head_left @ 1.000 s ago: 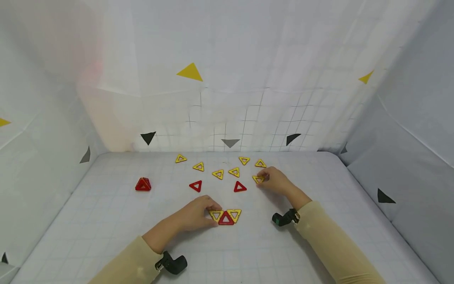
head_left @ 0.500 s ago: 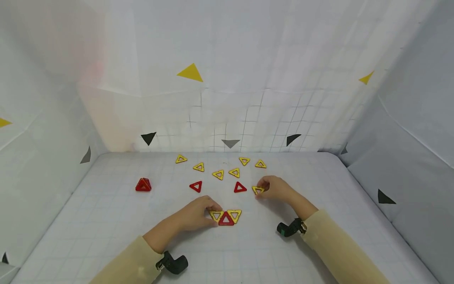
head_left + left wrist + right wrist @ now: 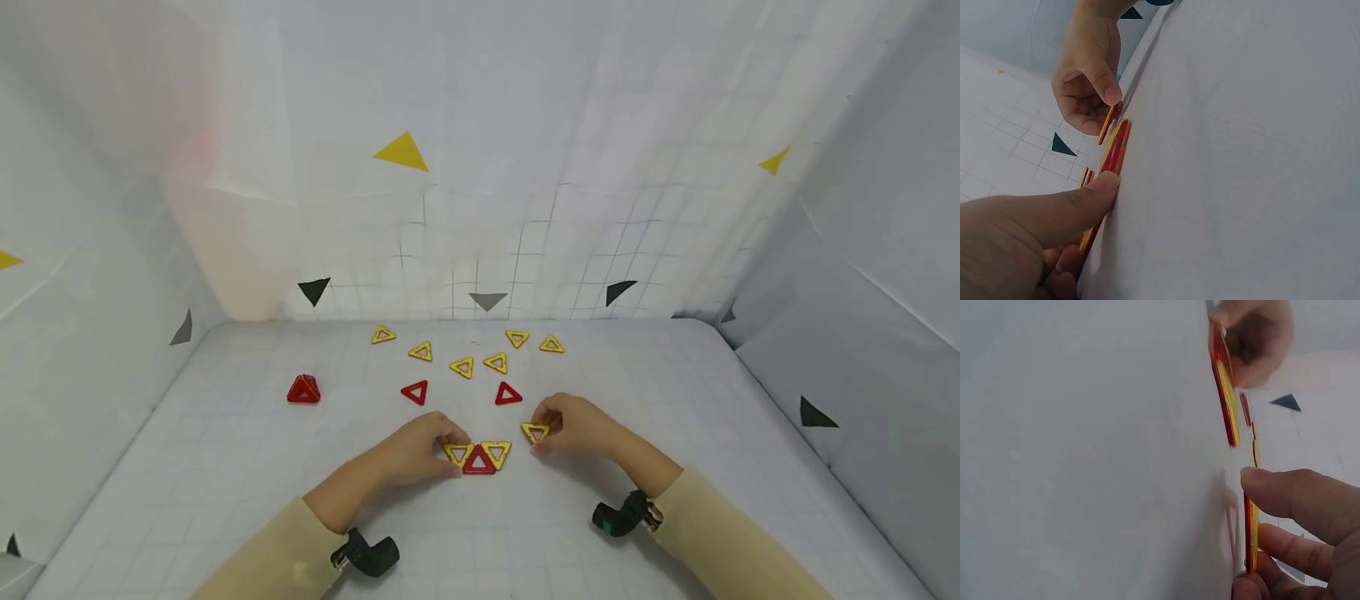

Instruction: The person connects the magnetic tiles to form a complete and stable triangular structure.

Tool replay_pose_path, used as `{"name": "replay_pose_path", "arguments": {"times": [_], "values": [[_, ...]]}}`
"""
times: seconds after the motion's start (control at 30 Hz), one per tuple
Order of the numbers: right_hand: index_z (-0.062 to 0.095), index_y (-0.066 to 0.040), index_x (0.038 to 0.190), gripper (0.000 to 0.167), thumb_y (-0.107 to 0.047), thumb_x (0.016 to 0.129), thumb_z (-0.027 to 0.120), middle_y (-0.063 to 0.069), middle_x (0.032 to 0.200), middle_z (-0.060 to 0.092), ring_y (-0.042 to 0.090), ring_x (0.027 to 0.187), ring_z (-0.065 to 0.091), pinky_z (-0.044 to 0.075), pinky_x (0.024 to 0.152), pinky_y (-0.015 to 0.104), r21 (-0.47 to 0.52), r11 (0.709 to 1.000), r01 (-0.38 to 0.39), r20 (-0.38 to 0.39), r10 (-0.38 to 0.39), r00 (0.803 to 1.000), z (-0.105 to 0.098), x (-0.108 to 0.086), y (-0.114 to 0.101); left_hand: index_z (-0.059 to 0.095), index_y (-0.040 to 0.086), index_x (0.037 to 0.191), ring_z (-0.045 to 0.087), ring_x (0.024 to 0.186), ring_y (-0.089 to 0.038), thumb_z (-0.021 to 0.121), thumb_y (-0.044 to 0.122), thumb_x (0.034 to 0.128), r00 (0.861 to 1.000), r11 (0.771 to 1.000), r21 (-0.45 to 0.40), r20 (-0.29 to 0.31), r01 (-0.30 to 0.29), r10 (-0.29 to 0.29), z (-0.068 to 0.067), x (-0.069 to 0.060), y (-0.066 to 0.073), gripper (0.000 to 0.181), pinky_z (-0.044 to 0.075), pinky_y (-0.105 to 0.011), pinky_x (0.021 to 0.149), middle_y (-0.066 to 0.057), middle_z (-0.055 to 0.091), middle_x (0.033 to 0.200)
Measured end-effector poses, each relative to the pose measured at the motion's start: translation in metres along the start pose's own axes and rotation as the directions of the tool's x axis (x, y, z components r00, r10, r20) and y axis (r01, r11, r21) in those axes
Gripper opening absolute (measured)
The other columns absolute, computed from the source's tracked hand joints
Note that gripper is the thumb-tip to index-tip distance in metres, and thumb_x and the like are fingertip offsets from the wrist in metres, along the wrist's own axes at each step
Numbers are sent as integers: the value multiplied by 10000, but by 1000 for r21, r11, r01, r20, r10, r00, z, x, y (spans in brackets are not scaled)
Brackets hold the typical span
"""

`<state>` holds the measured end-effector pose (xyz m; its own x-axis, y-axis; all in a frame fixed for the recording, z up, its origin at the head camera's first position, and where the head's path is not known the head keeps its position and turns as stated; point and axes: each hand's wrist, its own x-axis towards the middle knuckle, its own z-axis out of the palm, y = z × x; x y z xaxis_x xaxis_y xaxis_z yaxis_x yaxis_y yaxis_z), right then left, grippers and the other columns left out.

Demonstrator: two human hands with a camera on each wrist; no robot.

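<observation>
Closer to the row than a second ago, one yellow triangle tile [image 3: 533,426] sits at its two o'clock, pinched by the right hand's [image 3: 573,427] thumb and fingers. The left hand [image 3: 416,450] pinches the row's left yellow tile [image 3: 453,448], which touches a red tile [image 3: 478,471], then another yellow tile [image 3: 497,445]. Six loose yellow triangles [image 3: 496,357] spread around twelve; a red pyramid [image 3: 303,395] stands toward ten on the table [image 3: 480,542].

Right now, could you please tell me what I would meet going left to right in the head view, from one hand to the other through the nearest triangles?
Left hand, left yellow triangle, red triangle, middle yellow triangle, right yellow triangle, right hand.
</observation>
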<state>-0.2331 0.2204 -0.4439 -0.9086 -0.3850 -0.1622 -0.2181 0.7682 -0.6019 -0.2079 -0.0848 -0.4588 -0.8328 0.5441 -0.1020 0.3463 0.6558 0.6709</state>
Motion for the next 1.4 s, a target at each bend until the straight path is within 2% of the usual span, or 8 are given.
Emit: {"name": "replay_pose_path", "arguments": {"times": [0.37,0.57,0.77,0.97,1.4], "values": [[666,-186,998,375,-315,738,904,-68,924,603,150,843,563,511,741,276,38,995,93,49,-94,994,18,-19,-22,710,268,1161,534,993,-75,830,299,833,1000,1000,11,-7,18,-17,2,3,0,350,476,-372,951,149,577,1053],[654,-227,1014,383,-363,747,893,-105,937,606,114,850,584,518,754,249,37,989,140,99,-143,985,30,-23,-32,708,265,1161,533,993,-77,824,298,840,1000,1000,16,-7,20,-19,1,4,1,343,466,-377,963,143,575,1046],[675,-216,993,356,-362,750,891,-112,931,593,82,843,587,519,755,236,34,978,206,116,-209,971,39,-24,-43,711,240,1166,536,997,-86,824,283,841,1000,1000,9,-14,16,-16,2,3,2,347,465,-383,967,122,579,1059],[707,-249,994,342,-410,748,882,-130,926,572,46,831,563,503,749,226,-21,980,199,125,-195,973,44,-23,-54,707,230,1190,534,1042,-102,819,283,846,1000,1000,21,-13,7,-7,2,3,2,366,451,-394,984,105,579,1097],[718,-237,983,345,-416,740,885,-139,912,558,45,806,541,490,738,221,-83,975,205,103,-197,975,54,-24,-68,707,228,1184,538,1042,-109,818,278,847,1000,1000,25,-11,9,-9,1,3,4,358,452,-403,986,98,583,1084]]}}
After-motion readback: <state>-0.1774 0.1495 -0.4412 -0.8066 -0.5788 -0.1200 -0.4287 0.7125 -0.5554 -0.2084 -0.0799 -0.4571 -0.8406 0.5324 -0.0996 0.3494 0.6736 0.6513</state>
